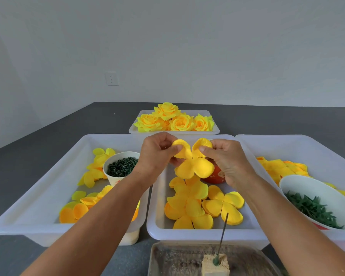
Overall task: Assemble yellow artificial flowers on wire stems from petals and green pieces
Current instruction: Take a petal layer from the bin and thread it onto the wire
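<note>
Both hands are raised over the middle white plastic tray [189,235], sharing one yellow four-lobed fabric petal piece [193,162]. The left hand [157,154] pinches the upper left lobe between thumb and curled fingers; the right hand [227,162] pinches the upper right lobe the same way. The two lower lobes hang free between them, and a small dark hole shows at the piece's centre.

What the next move seems to turn on is the thin dark wire stem [223,234]. It stands nearly upright, leaning slightly to the right, with its foot stuck in a tan foam block [215,265] at the near edge of the surface [18,176]. It lies well nearer than the hands and a little right of the held piece, so the right hand is closer to it. I judge the centre hole must be brought down along the wire's long axis from its upper tip.

More loose petal pieces [197,206] lie in the middle tray below the hands, and finished yellow roses [173,119] fill the far tray
</note>
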